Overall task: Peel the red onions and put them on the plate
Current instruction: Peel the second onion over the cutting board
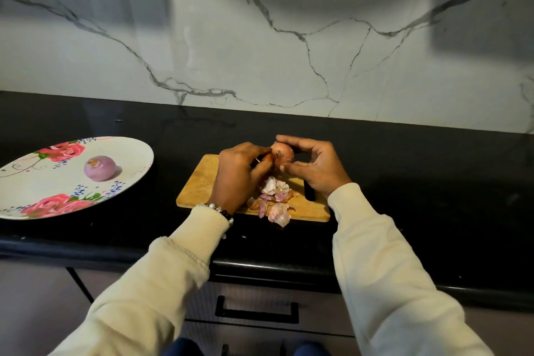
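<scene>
Around you, the black countertop (404, 159) runs under a white marble-veined backsplash (289, 52), and a dark drawer front with a black bar handle (257, 315) sits below its near edge at 6 o'clock. At 9 o'clock from your hands lies the floral plate (37, 182), well apart from the board, with one peeled purple onion (100, 168) resting near its middle. The wooden cutting board (199, 182) sits at the centre of the counter, and a heap of loose onion skins (274, 199) covers its near edge at 6 o'clock from your hands, some of them spilling over onto the counter. A dark knife handle (309, 192) lies on the board just beside your right wrist, partly hidden beneath it. Both your arms reach forward in cream sleeves, with a bead bracelet (221, 209) at the left cuff. You hold the unpeeled red onion (283, 154) above the far part of the board, between the two hands. Your right hand (315, 169) arches over it from 3 o'clock, fingers curled across its top and thumb pressed beneath, so the onion is gripped. Your left hand (241, 172) comes in from 9 o'clock with fingers bent, the fingertips pinching at the onion's skin on its left side; a thin pale sliver shows there, too small to identify.
</scene>
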Available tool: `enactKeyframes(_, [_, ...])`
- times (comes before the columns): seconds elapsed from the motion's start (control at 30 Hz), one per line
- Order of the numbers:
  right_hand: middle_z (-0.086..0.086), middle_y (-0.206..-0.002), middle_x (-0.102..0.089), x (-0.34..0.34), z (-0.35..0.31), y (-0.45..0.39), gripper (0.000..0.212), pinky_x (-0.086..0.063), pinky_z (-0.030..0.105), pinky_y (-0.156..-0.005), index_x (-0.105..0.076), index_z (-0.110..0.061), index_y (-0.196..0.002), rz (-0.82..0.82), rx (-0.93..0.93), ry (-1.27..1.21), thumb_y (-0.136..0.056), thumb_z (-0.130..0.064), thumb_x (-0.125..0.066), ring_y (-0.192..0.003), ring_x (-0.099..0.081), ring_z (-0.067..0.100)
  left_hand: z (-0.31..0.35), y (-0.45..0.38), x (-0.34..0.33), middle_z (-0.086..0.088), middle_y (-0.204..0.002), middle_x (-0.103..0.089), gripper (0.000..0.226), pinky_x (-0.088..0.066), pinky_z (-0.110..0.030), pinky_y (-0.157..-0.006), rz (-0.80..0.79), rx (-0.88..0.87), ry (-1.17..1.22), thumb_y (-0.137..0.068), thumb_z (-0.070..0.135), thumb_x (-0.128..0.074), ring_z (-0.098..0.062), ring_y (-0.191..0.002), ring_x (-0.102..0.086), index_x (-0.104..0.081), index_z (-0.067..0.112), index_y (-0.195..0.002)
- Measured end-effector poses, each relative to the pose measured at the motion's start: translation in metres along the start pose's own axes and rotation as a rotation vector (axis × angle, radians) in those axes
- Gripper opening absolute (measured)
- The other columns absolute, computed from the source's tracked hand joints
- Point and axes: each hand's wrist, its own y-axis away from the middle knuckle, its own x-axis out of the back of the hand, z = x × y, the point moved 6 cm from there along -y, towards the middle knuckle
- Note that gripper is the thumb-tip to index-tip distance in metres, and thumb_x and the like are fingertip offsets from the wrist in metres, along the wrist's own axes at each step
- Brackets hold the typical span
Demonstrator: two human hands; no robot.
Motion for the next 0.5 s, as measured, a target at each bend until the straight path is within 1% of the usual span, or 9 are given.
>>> enactKeyframes(0.07, [-0.003,-0.117,-0.071,-0.0013,0.0004,0.0003,0.056,-0.052,0.042,-0.102,-0.068,-0.021,-0.120,-0.008,-0.005,0.010,-0.075,0.012,-0.077,-0.113,-0.065,0.011,-0.0006,-0.0002,0.0009,-0.008,-0.078,-0.072,0.013,-0.048,-0.021,-0.066,0.010,0.011,-0.004,-0.082,0.008,-0.071,-0.014,-0.067,-0.064,-0.076,0.003,-0.092])
enactKeyframes(0.17, [-0.005,-0.115,-0.071,-0.0017,0.0007,0.0006,0.055,-0.053,0.041,-0.102,-0.068,-0.017,-0.122,-0.008,-0.010,0.014,-0.075,0.010,-0.077,-0.112,-0.066,0.012,-0.0014,-0.0007,0.0013,-0.009,-0.080,-0.071,0.011,-0.047,-0.017,-0.067,0.005,0.031,-0.011,-0.081,0.004,-0.072,-0.014,-0.069,-0.064,-0.075,0.002,-0.092])
enactKeyframes(0.33, [-0.003,-0.117,-0.071,-0.0028,0.0013,0.0014,0.055,-0.053,0.042,-0.101,-0.069,-0.020,-0.121,-0.022,-0.024,0.008,-0.075,0.009,-0.079,-0.113,-0.065,0.011,-0.0035,-0.0016,0.0003,-0.006,-0.081,-0.068,0.006,-0.049,-0.023,-0.065,-0.022,0.083,-0.024,-0.081,0.004,-0.071,-0.013,-0.071,-0.059,-0.071,0.004,-0.087])
enactKeyframes(0.37, [-0.003,-0.117,-0.071,-0.0037,0.0011,0.0016,0.055,-0.053,0.042,-0.101,-0.069,-0.021,-0.120,-0.027,-0.024,0.006,-0.075,0.009,-0.079,-0.113,-0.066,0.011,-0.0046,-0.0017,0.0001,-0.006,-0.081,-0.067,0.006,-0.048,-0.021,-0.065,-0.026,0.096,-0.027,-0.081,0.004,-0.071,-0.012,-0.071,-0.058,-0.070,0.004,-0.086])
enactKeyframes(0.43, [-0.003,-0.117,-0.072,-0.0046,0.0004,0.0017,0.055,-0.053,0.044,-0.101,-0.069,-0.025,-0.118,-0.030,-0.023,-0.017,-0.075,0.008,-0.078,-0.113,-0.066,0.012,-0.0054,-0.0016,0.0005,-0.006,-0.082,-0.065,0.004,-0.043,-0.013,-0.067,-0.019,0.109,-0.028,-0.083,0.004,-0.068,-0.010,-0.072,-0.054,-0.067,0.003,-0.087])
enactKeyframes(0.5, [0.000,-0.120,-0.071,-0.0021,0.0005,0.0011,0.053,-0.052,0.047,-0.101,-0.069,-0.024,-0.118,-0.010,-0.017,-0.070,-0.076,0.008,-0.077,-0.115,-0.065,0.016,-0.0038,-0.0014,0.0025,-0.008,-0.085,-0.065,0.004,-0.038,-0.006,-0.069,0.016,0.088,-0.031,-0.086,0.005,-0.065,-0.007,-0.074,-0.053,-0.066,0.003,-0.090])
